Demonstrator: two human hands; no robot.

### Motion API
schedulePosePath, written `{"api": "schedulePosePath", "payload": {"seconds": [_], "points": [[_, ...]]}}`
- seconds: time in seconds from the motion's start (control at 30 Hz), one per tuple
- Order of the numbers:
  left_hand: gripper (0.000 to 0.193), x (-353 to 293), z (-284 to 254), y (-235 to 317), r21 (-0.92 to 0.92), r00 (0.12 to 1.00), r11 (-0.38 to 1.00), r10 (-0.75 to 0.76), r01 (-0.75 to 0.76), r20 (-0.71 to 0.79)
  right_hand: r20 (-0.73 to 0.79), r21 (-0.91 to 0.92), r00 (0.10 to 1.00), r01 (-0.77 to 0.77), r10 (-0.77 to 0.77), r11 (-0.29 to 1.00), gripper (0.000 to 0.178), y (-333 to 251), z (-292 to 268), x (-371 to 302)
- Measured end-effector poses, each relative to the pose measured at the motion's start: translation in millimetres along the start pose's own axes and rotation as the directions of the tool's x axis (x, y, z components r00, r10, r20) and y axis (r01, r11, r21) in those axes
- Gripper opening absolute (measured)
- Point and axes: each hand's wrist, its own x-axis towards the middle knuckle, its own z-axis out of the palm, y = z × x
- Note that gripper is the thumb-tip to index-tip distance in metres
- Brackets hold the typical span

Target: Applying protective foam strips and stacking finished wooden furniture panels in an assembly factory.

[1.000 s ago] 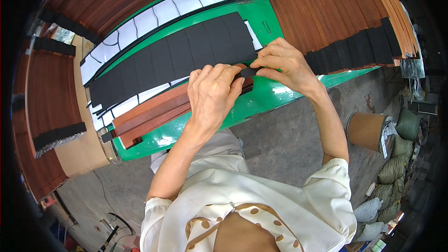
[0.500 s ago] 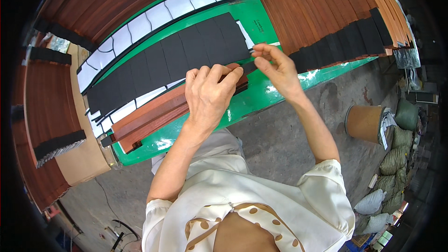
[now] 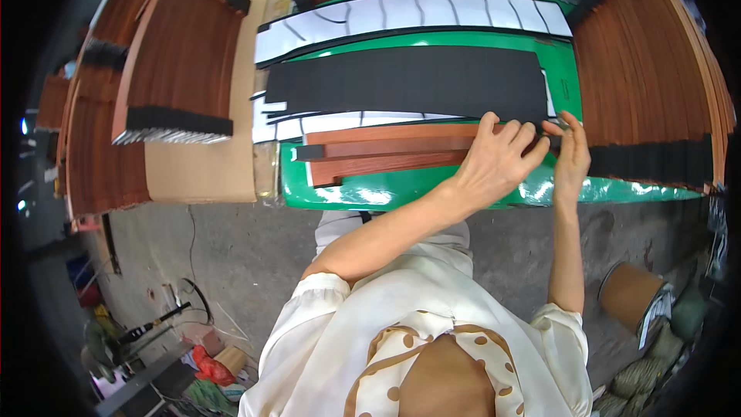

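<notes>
Reddish-brown wooden slats (image 3: 401, 139) lie side by side along the near edge of the green table. One has a black band (image 3: 311, 152) at its left end. My left hand (image 3: 498, 158) is closed over the slats near their right end, fingers bent. Just beyond it, my right hand (image 3: 573, 158) pinches at the slat end, where a black strip (image 3: 553, 141) shows between the hands; the fingers partly hide it. Behind the slats lies a row of overlapping black sheets (image 3: 401, 81), over white backing (image 3: 363, 120).
White strips with dark lines (image 3: 417, 11) lie farther back on the green table (image 3: 567, 62). Stacks of black-ended slats stand at the right (image 3: 641, 85) and left (image 3: 185, 54), beside cardboard (image 3: 201, 170). A brown drum (image 3: 631, 293) stands on the floor.
The whole view has turned, so the table now lies level. My right hand has come in closer to my left at the slat end; my left stays on the slats.
</notes>
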Motion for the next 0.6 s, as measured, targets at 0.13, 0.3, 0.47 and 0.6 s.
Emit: {"api": "schedulePosePath", "payload": {"seconds": [0.13,0.3,0.47,0.6], "points": [[0.033,-38,-83,-12,-0.027,0.986,0.999,0.030,-0.035,-0.167,0.047,0.076,0.998,-0.039,0.035,0.996,0.034,7,-13,6],[0.019,-110,-168,-66,0.031,0.747,0.783,-0.580,0.621,-0.325,0.174,-0.114,0.978,-0.096,0.115,0.989,0.035,6,-32,0],[0.030,-131,-186,-74,-0.247,0.553,0.550,-0.831,0.797,-0.067,0.131,0.094,0.984,-0.132,0.119,0.987,0.024,-2,-26,-10],[0.020,-153,-182,-71,-0.415,0.465,0.455,-0.881,0.788,-0.082,0.149,0.173,0.984,-0.118,0.092,0.978,0.016,7,-27,-20]]}}
